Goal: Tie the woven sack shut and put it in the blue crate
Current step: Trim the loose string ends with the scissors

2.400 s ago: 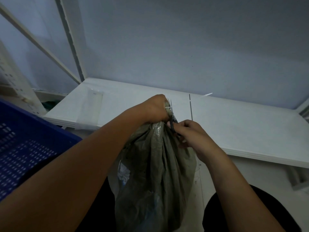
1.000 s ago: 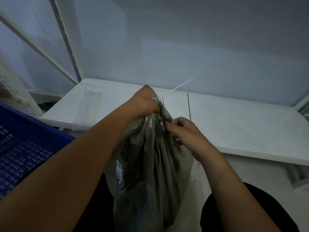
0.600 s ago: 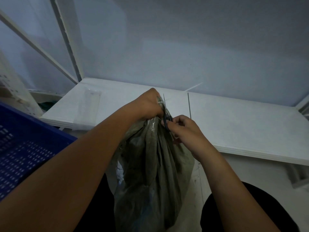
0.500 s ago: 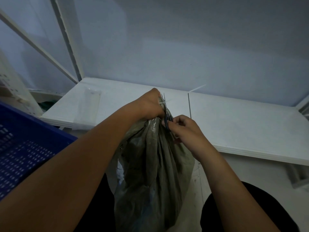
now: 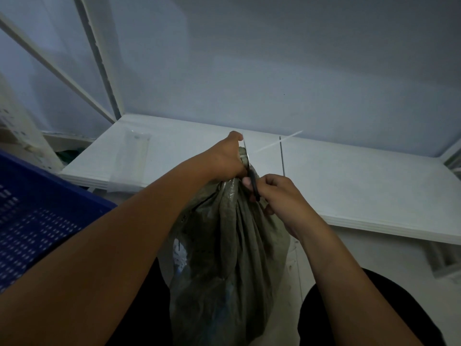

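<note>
Fingers of my left hand (image 5: 225, 158) clamp the gathered neck of the grey-green woven sack (image 5: 232, 245). My right hand (image 5: 279, 193) curls round dark-handled scissors (image 5: 252, 182), blades up at the white plastic zip tie (image 5: 277, 141). Its tail has swung but looks uncut, so trimming remains. The sack hangs before me, outside the blue slotted plastic crate (image 5: 37, 216) on my left.

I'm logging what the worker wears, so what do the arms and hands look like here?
The left arm and right arm are bare, with no sleeves in view. The left hand and right hand wear no gloves; no watch, ring or band shows. Dark clothing covers the lap.
</note>
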Available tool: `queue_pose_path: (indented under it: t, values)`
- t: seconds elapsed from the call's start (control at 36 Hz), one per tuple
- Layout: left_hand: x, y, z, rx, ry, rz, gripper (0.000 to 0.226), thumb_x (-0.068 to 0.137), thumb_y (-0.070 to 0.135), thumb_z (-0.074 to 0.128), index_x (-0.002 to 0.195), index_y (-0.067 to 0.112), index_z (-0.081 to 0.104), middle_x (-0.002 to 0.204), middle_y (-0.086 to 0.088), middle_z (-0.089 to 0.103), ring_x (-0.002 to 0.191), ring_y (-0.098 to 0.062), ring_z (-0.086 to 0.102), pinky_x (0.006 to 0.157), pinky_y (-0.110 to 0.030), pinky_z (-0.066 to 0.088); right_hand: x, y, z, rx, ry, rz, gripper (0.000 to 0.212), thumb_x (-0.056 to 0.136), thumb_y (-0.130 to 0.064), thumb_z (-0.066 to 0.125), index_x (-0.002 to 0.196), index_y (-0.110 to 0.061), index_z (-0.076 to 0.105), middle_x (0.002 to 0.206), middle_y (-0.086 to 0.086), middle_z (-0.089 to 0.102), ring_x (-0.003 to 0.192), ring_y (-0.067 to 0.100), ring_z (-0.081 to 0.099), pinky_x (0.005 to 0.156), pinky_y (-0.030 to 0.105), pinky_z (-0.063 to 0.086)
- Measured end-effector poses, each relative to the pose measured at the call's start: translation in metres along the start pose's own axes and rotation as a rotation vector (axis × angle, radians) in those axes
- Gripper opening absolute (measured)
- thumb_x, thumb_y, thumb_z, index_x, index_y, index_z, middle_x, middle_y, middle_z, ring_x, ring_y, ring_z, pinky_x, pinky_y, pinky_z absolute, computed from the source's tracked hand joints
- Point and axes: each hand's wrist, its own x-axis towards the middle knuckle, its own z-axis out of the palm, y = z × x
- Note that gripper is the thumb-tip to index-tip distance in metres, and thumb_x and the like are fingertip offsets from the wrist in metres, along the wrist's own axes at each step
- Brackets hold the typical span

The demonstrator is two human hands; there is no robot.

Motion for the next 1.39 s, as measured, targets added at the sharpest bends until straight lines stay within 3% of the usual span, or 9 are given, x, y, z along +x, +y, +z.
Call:
queue_pose_path:
  t: [0.33,0.42,0.58,0.75,0.89,1.0,1.11,1.22,1.39]
  values:
    - [-0.006,0.001,-0.007,-0.042,0.004,0.008,0.099,0.079,0.001,0.075,0.154,0.022,0.015,0.092,0.004,0.051,0.075,-0.007,0.053,0.056,-0.019,0.039,0.003,0.003,0.009,0.109,0.037,-0.013,0.028,0.087,-0.027,0.074,0.066,-0.013,0.062,0.061,0.0,0.064,0.047,-0.001,0.05,0.046,0.009,0.034]
    - [-0.008,0.007,-0.011,-0.046,0.023,0.038,0.1,0.081,0.001,0.073,0.156,0.02,0.01,0.092,0.006,0.049,0.075,-0.003,0.051,0.054,-0.013,0.038,0.004,0.001,0.01,0.15,0.049,-0.016,0.024,0.087,-0.025,0.074,0.07,-0.011,0.064,0.06,-0.002,0.064,0.047,0.0,0.051,0.044,0.008,0.034]
    - [-0.006,0.006,-0.012,-0.035,0.039,0.037,0.098,0.079,0.0,0.073,0.155,0.02,0.015,0.094,0.002,0.053,0.075,-0.007,0.055,0.057,-0.02,0.041,0.004,0.0,0.014,0.157,0.043,-0.02,0.022,0.088,-0.025,0.073,0.076,-0.009,0.065,0.061,-0.002,0.065,0.047,0.0,0.051,0.043,0.007,0.034]
    - [-0.007,0.007,-0.006,-0.059,0.026,0.055,0.084,0.082,-0.005,0.066,0.151,0.015,0.023,0.086,0.006,0.051,0.067,-0.003,0.051,0.042,-0.005,0.035,0.006,0.001,0.014,0.146,0.072,-0.019,0.022,0.088,-0.025,0.074,0.077,-0.007,0.066,0.063,-0.001,0.066,0.045,-0.001,0.048,0.043,0.008,0.034]
    - [-0.001,0.006,-0.001,-0.042,0.028,0.04,0.076,0.081,-0.004,0.065,0.146,0.015,0.032,0.088,0.008,0.052,0.069,-0.002,0.051,0.042,-0.006,0.035,0.006,0.002,0.012,0.104,0.125,-0.045,0.026,0.085,-0.027,0.077,0.071,-0.007,0.068,0.064,0.002,0.069,0.044,-0.001,0.047,0.045,0.01,0.035]
    - [0.004,0.005,0.002,-0.015,0.041,0.043,0.06,0.079,0.001,0.065,0.133,0.019,0.046,0.108,0.002,0.057,0.084,-0.01,0.056,0.059,-0.019,0.043,0.006,0.002,0.011,0.102,0.14,-0.051,0.029,0.084,-0.028,0.078,0.062,-0.013,0.066,0.067,0.005,0.072,0.046,0.003,0.047,0.05,0.018,0.039]
    - [0.009,0.008,0.006,-0.102,0.028,0.051,0.034,0.072,-0.001,0.068,0.098,0.019,0.059,0.09,-0.007,0.056,0.081,-0.016,0.053,0.071,-0.028,0.043,0.008,0.0,0.009,0.16,0.215,-0.038,0.03,0.083,-0.03,0.078,0.069,-0.006,0.068,0.069,0.009,0.074,0.047,0.011,0.049,0.049,0.024,0.045]
    - [0.012,0.011,0.012,-0.202,0.05,-0.01,0.02,0.064,0.001,0.074,0.084,-0.001,0.071,0.076,-0.009,0.064,0.071,-0.016,0.057,0.067,-0.03,0.045,0.012,0.0,0.007,0.224,0.324,-0.009,0.031,0.082,-0.03,0.079,0.09,-0.005,0.062,0.07,0.014,0.074,0.043,0.014,0.051,0.048,0.026,0.05]
    - [0.02,0.017,0.02,-0.227,0.113,-0.064,0.019,0.062,0.007,0.077,0.079,0.002,0.072,0.074,-0.01,0.065,0.067,-0.018,0.058,0.064,-0.03,0.047,0.021,0.004,0.003,0.222,0.329,-0.025,0.026,0.087,-0.029,0.075,0.083,-0.007,0.062,0.067,0.017,0.072,0.045,0.017,0.054,0.05,0.028,0.054]
